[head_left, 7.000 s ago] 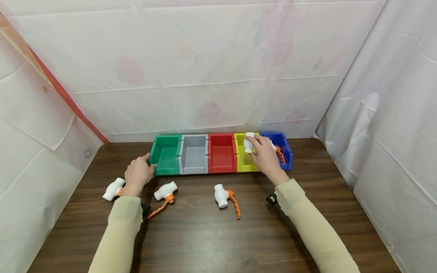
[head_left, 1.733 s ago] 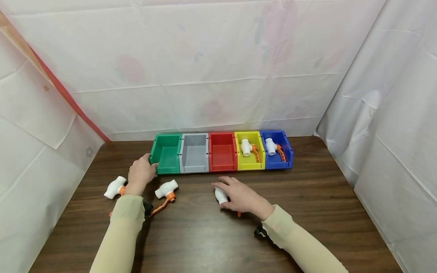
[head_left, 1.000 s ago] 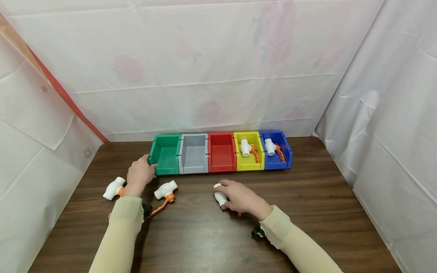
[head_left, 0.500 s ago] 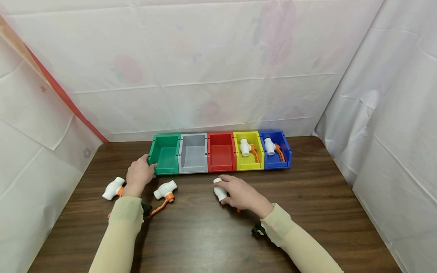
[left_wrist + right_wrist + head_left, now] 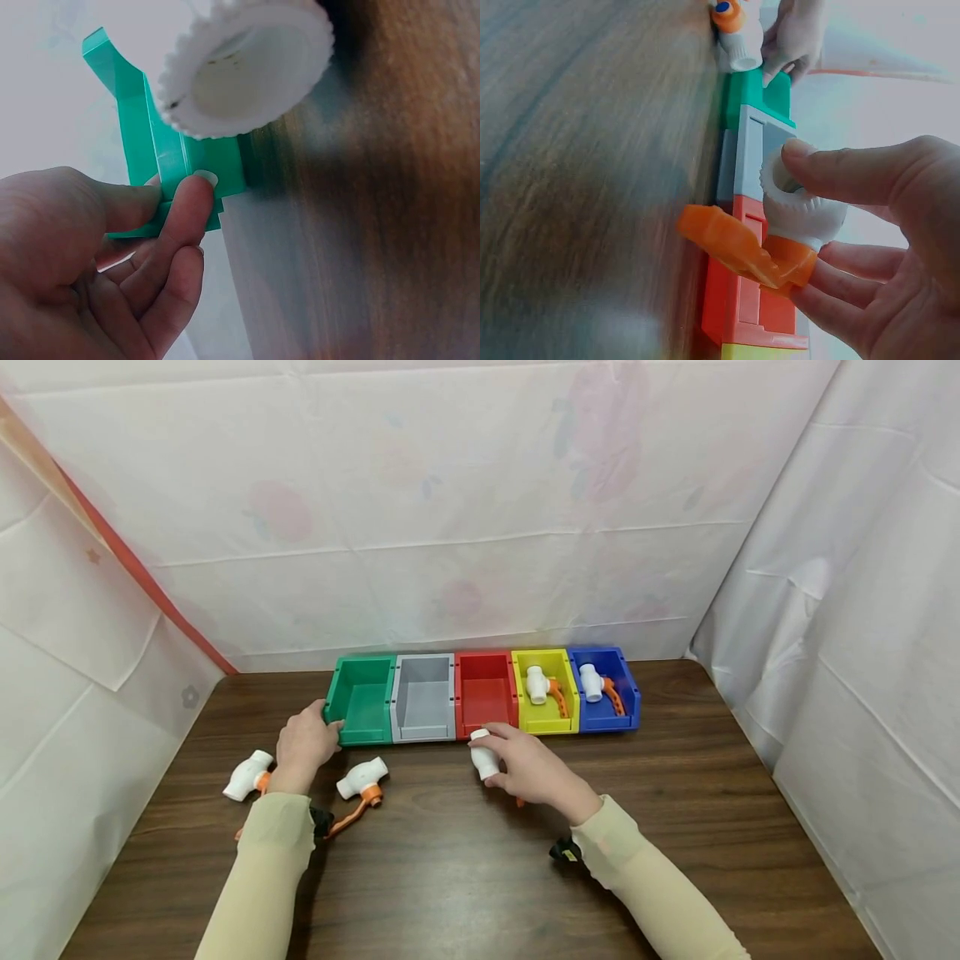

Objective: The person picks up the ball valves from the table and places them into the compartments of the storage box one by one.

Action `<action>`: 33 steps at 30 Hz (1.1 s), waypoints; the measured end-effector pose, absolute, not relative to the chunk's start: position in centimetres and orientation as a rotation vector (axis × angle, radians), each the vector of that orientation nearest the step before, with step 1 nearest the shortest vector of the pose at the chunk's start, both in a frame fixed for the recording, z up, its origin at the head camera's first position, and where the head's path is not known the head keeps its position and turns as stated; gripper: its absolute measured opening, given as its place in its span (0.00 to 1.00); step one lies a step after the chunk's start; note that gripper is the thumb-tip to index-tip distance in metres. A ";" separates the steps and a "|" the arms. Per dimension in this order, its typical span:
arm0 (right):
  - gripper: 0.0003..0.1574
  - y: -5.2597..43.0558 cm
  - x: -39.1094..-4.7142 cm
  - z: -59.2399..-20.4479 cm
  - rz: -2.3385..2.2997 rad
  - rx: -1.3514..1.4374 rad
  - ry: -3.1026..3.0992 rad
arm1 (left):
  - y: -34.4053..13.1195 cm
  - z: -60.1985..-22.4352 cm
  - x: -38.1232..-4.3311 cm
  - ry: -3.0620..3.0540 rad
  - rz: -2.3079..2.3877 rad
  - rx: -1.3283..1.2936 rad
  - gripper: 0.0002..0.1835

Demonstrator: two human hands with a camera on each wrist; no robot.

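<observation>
My right hand holds a white ball valve with an orange lever. It is raised over the front edge of the red bin. The right wrist view shows the thumb at one open end of the valve and the orange lever sticking out away from the palm. My left hand pinches the front left corner of the green bin, thumb and fingertip on either side of its wall in the left wrist view. Two more ball valves lie near the left forearm, one right of it, one left.
The grey bin stands between green and red. The yellow bin and the blue bin each contain one ball valve. All the bins form a row along the back of the wooden table, before a white curtain.
The valve earlier held over the yellow bin now lies inside it. My right hand has since gripped the middle valve and lifted it toward the red bin. The left hand stays on the green bin.
</observation>
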State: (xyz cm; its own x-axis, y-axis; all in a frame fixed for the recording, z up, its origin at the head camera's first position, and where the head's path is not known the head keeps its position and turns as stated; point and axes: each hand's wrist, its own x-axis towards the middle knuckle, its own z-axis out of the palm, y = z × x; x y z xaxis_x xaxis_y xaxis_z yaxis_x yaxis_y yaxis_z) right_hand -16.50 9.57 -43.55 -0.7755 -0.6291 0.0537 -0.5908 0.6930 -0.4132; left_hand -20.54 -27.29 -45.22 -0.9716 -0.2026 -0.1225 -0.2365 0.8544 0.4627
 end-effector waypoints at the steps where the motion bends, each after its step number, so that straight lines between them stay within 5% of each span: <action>1: 0.35 9.5 -16.6 -43.5 -0.645 -1.014 2.814 | -27.3 -45.2 -20.5 2.958 0.752 -0.350 0.32; 33: 0.36 7.9 -21.2 -42.7 -0.861 -0.845 3.114 | -27.6 -45.4 -20.6 2.960 0.752 -0.347 0.33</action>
